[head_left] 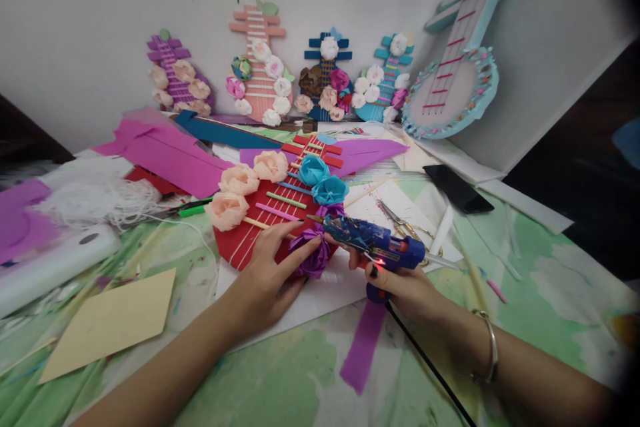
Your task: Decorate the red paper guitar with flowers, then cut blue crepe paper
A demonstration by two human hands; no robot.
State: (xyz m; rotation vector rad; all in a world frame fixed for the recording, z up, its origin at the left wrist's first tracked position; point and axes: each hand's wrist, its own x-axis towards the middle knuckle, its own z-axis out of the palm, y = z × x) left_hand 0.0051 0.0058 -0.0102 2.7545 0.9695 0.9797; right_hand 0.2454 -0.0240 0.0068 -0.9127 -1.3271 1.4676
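In my right hand [405, 290] is a blue hot glue gun [370, 237] with a glowing red light, its nozzle pointing left over a red paper lute [240, 233]. My left hand [273, 273] lies spread on the lute's lower body. Its fingertips touch a purple paper flower [313, 253], pressing it against the red surface. Another purple flower sits partly hidden behind the gun. Two blue paper flowers [330, 190] stand above it on the right edge. Peach paper flowers [237, 179] line the left edge. White strings and coloured sticks run across the lute.
Several finished paper lutes [257, 67] lean on the wall, a larger pale blue one [453, 80] at right. Scissors [403, 220], a phone [457, 188], white yarn [100, 197], a beige card [110, 323] and a purple strip [364, 350] lie around. The gun's black cord [430, 363] trails forward.
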